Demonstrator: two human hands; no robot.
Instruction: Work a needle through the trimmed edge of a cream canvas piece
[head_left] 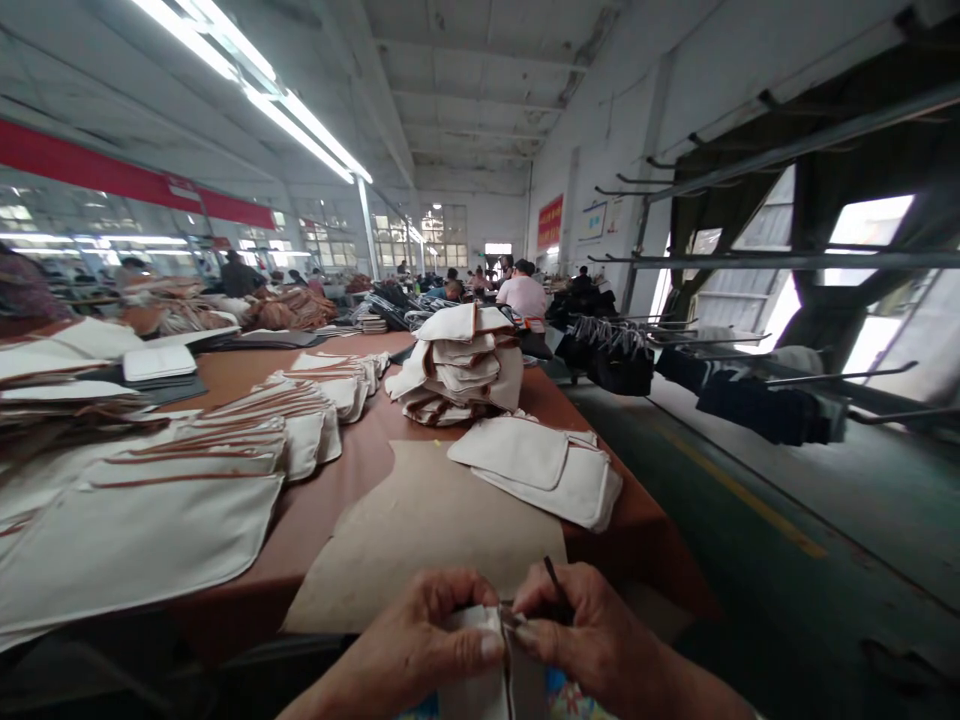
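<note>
Near the bottom centre, my left hand (431,640) pinches the left side of a cream fabric piece (472,692) with a dark line down its middle. My right hand (581,625) is closed at the top of the same piece, close to my left fingertips. A thin dark tool (556,580) sticks up from between my right fingers; its lower end is hidden. Beyond my hands lies a sheet of brown paper (427,530). Two or more cream fabric pieces (536,460) lie at its right, and a tall pile of brown-edged cream pieces (457,370) stands behind it.
Overlapping rows of cream pieces (165,520) cover the left of the brown-covered table (360,440). Its right edge borders a green floor (720,530). Metal racks (787,262) with dark items stand at the right. A person in a light top (523,292) is farther back.
</note>
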